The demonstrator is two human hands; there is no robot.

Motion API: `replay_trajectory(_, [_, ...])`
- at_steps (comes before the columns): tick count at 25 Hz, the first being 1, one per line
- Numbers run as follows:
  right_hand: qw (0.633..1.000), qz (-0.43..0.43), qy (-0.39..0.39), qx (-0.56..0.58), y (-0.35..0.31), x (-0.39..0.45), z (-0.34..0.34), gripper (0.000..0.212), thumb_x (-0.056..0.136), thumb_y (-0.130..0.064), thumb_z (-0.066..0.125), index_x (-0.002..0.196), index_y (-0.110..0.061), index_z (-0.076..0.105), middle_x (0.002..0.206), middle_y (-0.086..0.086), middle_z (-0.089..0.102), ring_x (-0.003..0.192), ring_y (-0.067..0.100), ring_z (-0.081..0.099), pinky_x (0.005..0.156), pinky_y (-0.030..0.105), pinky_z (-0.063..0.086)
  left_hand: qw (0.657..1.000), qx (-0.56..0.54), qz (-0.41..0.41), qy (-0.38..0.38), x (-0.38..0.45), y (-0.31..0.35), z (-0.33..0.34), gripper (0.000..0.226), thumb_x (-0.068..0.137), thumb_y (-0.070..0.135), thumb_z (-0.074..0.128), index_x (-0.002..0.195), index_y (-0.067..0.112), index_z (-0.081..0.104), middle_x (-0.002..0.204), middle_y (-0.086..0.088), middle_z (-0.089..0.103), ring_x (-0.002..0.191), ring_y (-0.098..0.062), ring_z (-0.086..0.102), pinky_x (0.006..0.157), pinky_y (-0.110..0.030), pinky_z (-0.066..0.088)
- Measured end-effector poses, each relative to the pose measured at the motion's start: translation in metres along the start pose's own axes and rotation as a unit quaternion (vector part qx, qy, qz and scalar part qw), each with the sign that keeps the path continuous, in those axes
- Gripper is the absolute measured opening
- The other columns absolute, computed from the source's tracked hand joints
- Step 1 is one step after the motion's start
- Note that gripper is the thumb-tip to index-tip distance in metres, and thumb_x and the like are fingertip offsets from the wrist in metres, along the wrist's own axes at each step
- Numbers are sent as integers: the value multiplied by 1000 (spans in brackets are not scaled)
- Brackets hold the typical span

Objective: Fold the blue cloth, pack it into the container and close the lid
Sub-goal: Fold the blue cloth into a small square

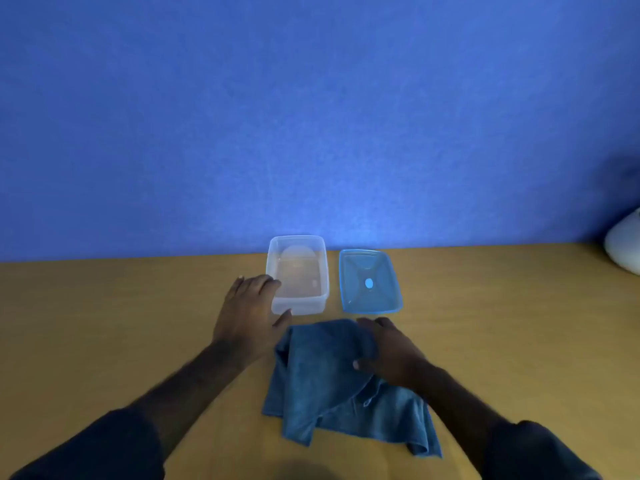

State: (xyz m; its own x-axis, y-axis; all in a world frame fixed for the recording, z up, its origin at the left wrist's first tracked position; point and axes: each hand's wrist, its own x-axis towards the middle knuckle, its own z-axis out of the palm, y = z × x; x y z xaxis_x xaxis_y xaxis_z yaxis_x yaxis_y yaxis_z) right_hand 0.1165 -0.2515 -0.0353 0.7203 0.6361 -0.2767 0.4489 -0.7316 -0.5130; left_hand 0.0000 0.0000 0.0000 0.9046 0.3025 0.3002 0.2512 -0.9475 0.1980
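A rumpled blue cloth [329, 386] lies loosely bunched on the wooden table [121, 323], just in front of me. My right hand [391, 351] rests on its upper right part, thumb and fingers pinching the fabric. My left hand [251, 310] is spread open with its fingertips against the left front corner of the clear, empty plastic container [322, 299]. The container stands uncovered behind the cloth. Its blue translucent lid [381, 299] lies flat on the table to the right of the container.
A blue wall [311, 116] rises right behind the container and lid. A white rounded object [625, 244] sits at the far right edge of the table.
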Motion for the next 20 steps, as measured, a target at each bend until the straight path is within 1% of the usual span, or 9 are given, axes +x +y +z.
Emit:
replay_trajectory(3, [1000, 0, -15, -6, 1, -10, 20, 82, 72, -18, 70, 146, -27, 37, 134, 4, 43, 119, 26, 54, 96, 26, 44, 1000, -16, 6, -13, -16, 6, 11, 46, 79, 37, 68, 117, 12, 67, 116, -4, 69, 108, -29, 65, 104, -47, 46])
replay_trajectory(6, [993, -3, 89, 78, -2, -9, 28, 53, 79, 1, 54, 127, -20, 61, 119, 3, 57, 110, 23, 58, 87, 18, 38, 997, -61, 0, -41, -34, 19, 18, 39, 80, 38, 60, 112, 16, 67, 109, 1, 67, 101, -24, 63, 92, -38, 49])
replay_trajectory(8, [979, -22, 155, 131, -13, -4, 17, 40, 78, 6, 57, 110, -14, 70, 107, 3, 66, 99, 18, 60, 79, 15, 37, 990, -139, -20, -29, -43, 32, 20, 37, 79, 38, 63, 108, 17, 68, 106, 2, 68, 100, -21, 64, 87, -37, 52])
replay_trajectory(10, [961, -29, 189, 200, -28, -3, 3, 30, 78, 6, 62, 94, -17, 73, 93, -3, 71, 87, 9, 63, 72, 12, 42, 974, -221, -32, -20, -53, 53, 21, 37, 78, 45, 67, 105, 20, 68, 102, 8, 67, 98, -13, 63, 85, -36, 54])
replay_trajectory(12, [938, -27, 196, 283, -43, -1, -11, 27, 80, 4, 66, 84, -23, 72, 84, -10, 72, 78, -1, 64, 68, 9, 47, 968, -245, -45, -39, -56, 72, 21, 54, 69, 64, 70, 108, 27, 63, 104, 16, 61, 97, -3, 57, 84, -28, 50])
replay_trajectory(14, [907, -14, 202, 370, -52, -1, -20, 23, 82, 2, 67, 85, -19, 75, 86, -7, 75, 80, 1, 67, 72, 13, 53, 968, -228, -67, -80, -56, 81, 24, 77, 54, 76, 71, 116, 32, 54, 109, 20, 53, 99, 1, 50, 83, -23, 44])
replay_trajectory(16, [875, 3, 202, 440, -60, -5, -28, 19, 84, 1, 69, 92, -15, 76, 91, -1, 76, 84, 11, 69, 77, 24, 57, 964, -224, -89, -109, -56, 84, 26, 80, 51, 72, 72, 117, 34, 49, 113, 19, 50, 102, -1, 50, 85, -23, 45])
replay_trajectory(18, [851, 13, 183, 492, -66, -9, -37, 22, 83, -1, 71, 99, -15, 75, 93, 4, 76, 83, 16, 69, 77, 33, 58, 959, -243, -99, -109, -57, 84, 28, 65, 56, 62, 72, 110, 33, 52, 109, 18, 54, 100, -3, 54, 84, -27, 50])
replay_trajectory(20, [836, 12, 164, 523, -69, -13, -46, 31, 81, 1, 73, 107, -17, 73, 96, 7, 76, 81, 14, 71, 71, 30, 60, 958, -239, -117, -108, -57, 81, 28, 35, 66, 49, 67, 94, 30, 57, 95, 16, 61, 89, -6, 59, 76, -31, 53])
